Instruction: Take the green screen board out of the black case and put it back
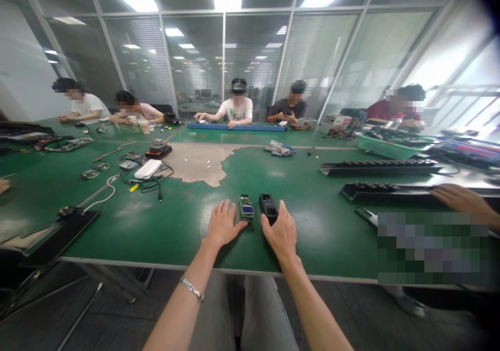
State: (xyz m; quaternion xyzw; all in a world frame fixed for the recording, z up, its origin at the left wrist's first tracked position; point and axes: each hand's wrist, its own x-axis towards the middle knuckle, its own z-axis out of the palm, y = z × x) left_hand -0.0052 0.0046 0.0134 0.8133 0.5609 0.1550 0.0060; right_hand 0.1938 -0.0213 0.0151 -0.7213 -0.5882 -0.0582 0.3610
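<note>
Hands of the wearer are laid near the front edge of a green-matted tabletop (pixel 156 226). The left hand (pixel 223 227) is spread flat, palm down, its grip open and empty. Its thumb is set just beside a small green circuit board with a blue display (pixel 246 209), which lies flat on the mat. A silver chain bracelet (pixel 191 288) is worn on the left wrist.

The right hand (pixel 281 232) is placed at the near end of a black rectangular plastic case (pixel 267 205). This case lies just to the right of the board, and a narrow gap is kept between the two. Its near end is covered by the thumb and forefinger; whether the grip is closed on it cannot be told.

A shallow green plastic tray (pixel 375 148) is set well off to the right, towards the far side. Dark parts are seen along its far rim, but its contents are too blurred to be made out. Nearer than the tray, two long black keyed strips (pixel 380 167) are laid side by side, and a co-worker's hand (pixel 461 199) is rested at the end of the nearer one.

To the left, a white oblong plastic unit (pixel 147 168) is ringed by black cables, beside a bare beige patch (pixel 199 163) in the mat.
</note>
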